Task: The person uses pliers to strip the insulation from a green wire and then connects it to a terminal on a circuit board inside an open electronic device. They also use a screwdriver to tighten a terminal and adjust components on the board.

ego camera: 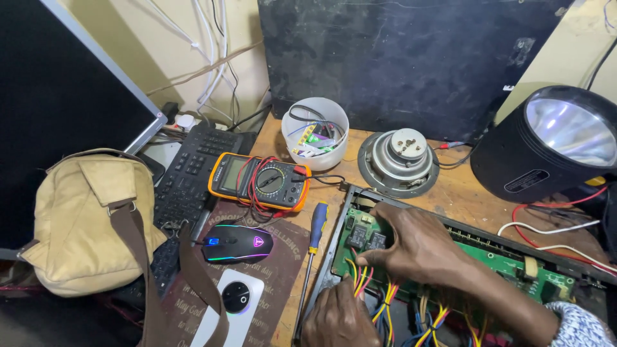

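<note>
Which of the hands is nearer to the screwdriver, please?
Left. The left hand lies just beside the screwdriver shaft; the right hand rests farther right on the green circuit board.

Tan bag [87,222]; orange multimeter [259,180]; lit mouse [238,244]; screwdriver [313,244]; speaker [399,159].

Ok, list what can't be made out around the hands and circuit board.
Head view:
- Left hand: cut off by the bottom edge; grip unclear.
- Right hand: fingertips hidden among the wires.
- Circuit board: middle covered by the right hand and forearm.
- Board parts: too small to identify.
</note>
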